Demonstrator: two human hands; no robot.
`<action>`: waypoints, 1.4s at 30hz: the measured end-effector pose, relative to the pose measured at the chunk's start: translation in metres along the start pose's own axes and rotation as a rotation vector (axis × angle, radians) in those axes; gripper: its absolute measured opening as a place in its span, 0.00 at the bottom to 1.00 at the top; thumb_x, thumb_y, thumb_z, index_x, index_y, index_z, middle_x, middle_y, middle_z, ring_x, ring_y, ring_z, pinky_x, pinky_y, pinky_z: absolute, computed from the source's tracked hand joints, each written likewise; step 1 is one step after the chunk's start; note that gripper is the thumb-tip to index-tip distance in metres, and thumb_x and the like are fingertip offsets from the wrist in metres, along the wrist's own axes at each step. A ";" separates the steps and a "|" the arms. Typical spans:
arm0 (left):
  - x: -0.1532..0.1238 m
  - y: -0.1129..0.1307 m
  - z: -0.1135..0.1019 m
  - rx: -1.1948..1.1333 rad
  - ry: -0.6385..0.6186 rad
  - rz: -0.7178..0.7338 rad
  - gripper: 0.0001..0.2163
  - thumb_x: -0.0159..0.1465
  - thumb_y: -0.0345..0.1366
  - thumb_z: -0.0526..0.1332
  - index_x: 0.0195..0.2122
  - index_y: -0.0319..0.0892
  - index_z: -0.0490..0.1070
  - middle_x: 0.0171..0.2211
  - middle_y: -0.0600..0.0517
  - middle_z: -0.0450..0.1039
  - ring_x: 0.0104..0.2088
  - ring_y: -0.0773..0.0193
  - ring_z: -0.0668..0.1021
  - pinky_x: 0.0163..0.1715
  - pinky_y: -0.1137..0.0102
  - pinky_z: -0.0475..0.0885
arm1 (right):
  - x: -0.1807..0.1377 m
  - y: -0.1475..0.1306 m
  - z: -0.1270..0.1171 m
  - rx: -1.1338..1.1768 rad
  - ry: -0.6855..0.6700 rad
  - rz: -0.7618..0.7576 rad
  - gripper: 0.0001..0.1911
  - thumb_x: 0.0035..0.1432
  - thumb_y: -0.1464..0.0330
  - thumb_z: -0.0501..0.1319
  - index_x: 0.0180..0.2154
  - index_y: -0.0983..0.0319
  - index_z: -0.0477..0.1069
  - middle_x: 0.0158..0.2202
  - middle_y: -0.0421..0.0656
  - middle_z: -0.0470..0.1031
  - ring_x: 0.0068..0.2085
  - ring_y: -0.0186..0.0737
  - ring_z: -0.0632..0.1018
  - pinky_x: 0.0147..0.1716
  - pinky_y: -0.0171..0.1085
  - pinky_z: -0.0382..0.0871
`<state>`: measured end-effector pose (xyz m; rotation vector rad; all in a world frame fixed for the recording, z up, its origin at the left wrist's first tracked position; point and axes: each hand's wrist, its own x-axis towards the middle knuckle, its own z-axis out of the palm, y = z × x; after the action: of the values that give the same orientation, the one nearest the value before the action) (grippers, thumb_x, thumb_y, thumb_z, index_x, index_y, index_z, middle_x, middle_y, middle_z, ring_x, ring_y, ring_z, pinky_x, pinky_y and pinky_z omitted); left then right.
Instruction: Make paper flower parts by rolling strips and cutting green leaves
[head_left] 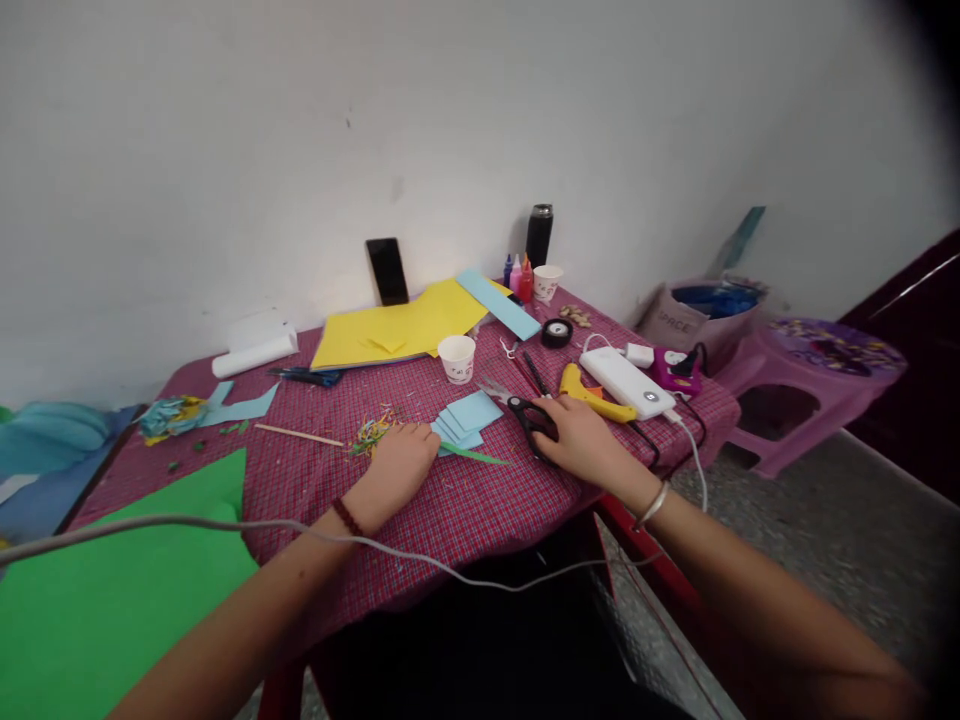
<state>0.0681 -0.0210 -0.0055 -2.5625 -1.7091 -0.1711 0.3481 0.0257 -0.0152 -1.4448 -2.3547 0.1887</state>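
My left hand (405,458) is closed near the table's front, with a thin green paper strip (474,455) sticking out to the right from its fingers. Beside its knuckles lies a small heap of colourful paper shreds (373,430). Just right of that hand is a fanned stack of light blue paper squares (471,415). My right hand (581,438) has its fingers on the black handles of a pair of scissors (529,415), whose blades point left towards the squares. A yellow glue gun (596,397) lies directly behind the right hand.
Yellow sheets (405,325), a white paper cup (457,358), black tape (556,333) and a white power bank (628,382) sit on the checked table. A wooden stick (298,435) and a green sheet (127,590) lie left. A white cable (480,580) crosses in front of my forearms.
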 end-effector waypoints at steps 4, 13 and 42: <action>-0.006 -0.005 -0.020 -0.747 0.079 -0.264 0.12 0.65 0.37 0.52 0.30 0.40 0.72 0.27 0.49 0.75 0.28 0.61 0.76 0.30 0.68 0.69 | -0.001 0.003 0.006 -0.040 0.021 -0.010 0.20 0.55 0.66 0.60 0.49 0.65 0.71 0.40 0.51 0.71 0.42 0.48 0.73 0.45 0.42 0.65; -0.030 -0.011 -0.017 -1.497 -0.056 -0.407 0.14 0.59 0.45 0.62 0.24 0.39 0.71 0.22 0.52 0.72 0.24 0.67 0.72 0.28 0.72 0.65 | 0.014 -0.041 -0.006 0.363 0.045 -0.239 0.14 0.58 0.69 0.58 0.46 0.65 0.73 0.42 0.50 0.73 0.44 0.45 0.73 0.47 0.43 0.64; -0.038 -0.049 -0.011 -1.578 0.616 -0.583 0.13 0.51 0.40 0.68 0.22 0.40 0.66 0.19 0.57 0.69 0.20 0.73 0.70 0.23 0.76 0.64 | 0.106 -0.109 0.049 1.328 0.195 -0.061 0.08 0.51 0.63 0.61 0.31 0.61 0.70 0.26 0.38 0.69 0.28 0.34 0.68 0.31 0.35 0.63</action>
<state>0.0080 -0.0386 -0.0002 -1.6883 -2.2550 -2.8478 0.1957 0.0721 -0.0017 -0.6425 -1.4529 1.2250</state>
